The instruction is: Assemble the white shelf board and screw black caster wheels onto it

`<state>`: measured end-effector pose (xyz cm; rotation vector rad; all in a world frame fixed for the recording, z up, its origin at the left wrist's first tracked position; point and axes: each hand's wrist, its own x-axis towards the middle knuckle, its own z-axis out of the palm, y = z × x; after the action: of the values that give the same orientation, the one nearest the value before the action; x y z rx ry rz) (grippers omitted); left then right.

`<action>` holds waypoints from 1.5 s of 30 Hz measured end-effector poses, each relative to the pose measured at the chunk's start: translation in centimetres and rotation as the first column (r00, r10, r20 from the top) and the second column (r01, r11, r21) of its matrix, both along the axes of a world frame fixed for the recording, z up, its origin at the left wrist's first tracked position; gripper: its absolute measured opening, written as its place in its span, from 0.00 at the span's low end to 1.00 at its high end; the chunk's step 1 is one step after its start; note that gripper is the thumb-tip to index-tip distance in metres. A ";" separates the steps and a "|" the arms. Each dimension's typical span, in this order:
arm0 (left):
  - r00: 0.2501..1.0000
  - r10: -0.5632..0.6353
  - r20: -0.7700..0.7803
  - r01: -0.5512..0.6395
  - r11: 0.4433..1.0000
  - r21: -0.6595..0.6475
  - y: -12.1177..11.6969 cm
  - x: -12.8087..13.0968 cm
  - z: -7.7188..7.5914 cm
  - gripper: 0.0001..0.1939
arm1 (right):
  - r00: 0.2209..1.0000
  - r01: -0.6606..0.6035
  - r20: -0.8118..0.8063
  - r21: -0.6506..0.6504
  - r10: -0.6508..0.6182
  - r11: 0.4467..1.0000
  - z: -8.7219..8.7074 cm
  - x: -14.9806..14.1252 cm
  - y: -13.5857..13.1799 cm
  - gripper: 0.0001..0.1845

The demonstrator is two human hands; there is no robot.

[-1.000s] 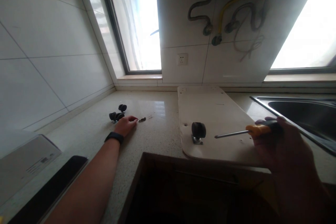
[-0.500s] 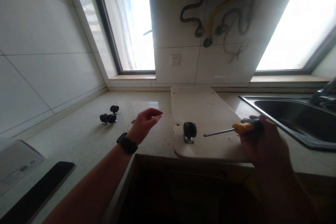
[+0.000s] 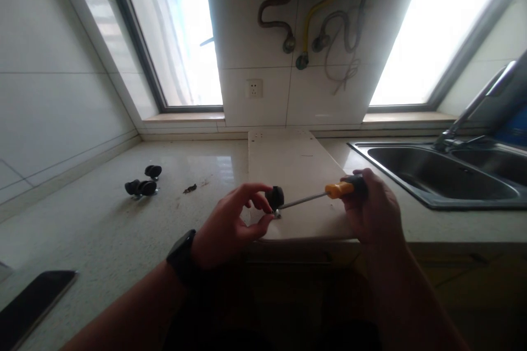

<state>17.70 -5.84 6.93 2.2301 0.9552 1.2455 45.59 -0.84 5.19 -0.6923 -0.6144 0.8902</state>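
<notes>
A pale board [image 3: 288, 164] lies on the stone counter [image 3: 102, 225], its near end overhanging the edge. A black caster wheel [image 3: 275, 196] stands on that near end. My left hand [image 3: 230, 225], with a black watch [image 3: 181, 255] on the wrist, is pinched round the caster, index finger on the wheel and thumb by its base plate. My right hand [image 3: 373, 211] grips the orange and black handle of a screwdriver [image 3: 340, 189]. Its metal shaft points left, with the tip at the caster's base.
Two or three loose black casters [image 3: 142, 186] and a small dark heap of bits [image 3: 190, 188] lie on the counter at left. A steel sink [image 3: 432, 175] with a tap [image 3: 473, 109] is at right. A dark phone [image 3: 28, 304] lies at the near left.
My left hand left the small dark heap and crossed right to the caster on the board. The screwdriver tip moved left to the caster's base. The view has shifted right.
</notes>
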 end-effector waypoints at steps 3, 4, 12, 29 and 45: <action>1.000 0.000 -0.001 0.000 1.000 0.010 -0.2 0.3 0.0 0.24 | 0.999 -0.009 0.033 0.001 0.009 1.000 0.0 -0.1 -0.1 0.24; 1.000 0.000 -0.005 0.000 1.000 0.012 -0.2 0.3 -0.1 0.24 | 0.999 -0.010 0.042 0.002 0.010 1.000 0.0 -0.1 -0.1 0.24; 0.998 0.009 -0.054 -0.006 0.999 0.049 0.1 0.2 -0.5 0.25 | 0.997 0.001 0.074 -0.023 0.000 1.000 0.1 -0.3 -0.3 0.24; 0.984 0.124 -0.127 -0.077 0.942 0.327 0.2 0.7 -1.1 0.27 | 0.994 0.009 0.109 0.015 -0.011 1.000 0.2 -0.4 -0.3 0.22; 0.934 0.298 -0.196 -0.167 0.850 0.499 -0.2 1.3 -1.3 0.23 | 0.983 0.016 0.178 0.150 -0.042 0.989 0.1 -0.1 -0.3 0.15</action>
<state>19.05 -6.03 5.60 2.7910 1.1494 1.4361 45.48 -1.14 5.29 -0.6504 -0.8217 0.7512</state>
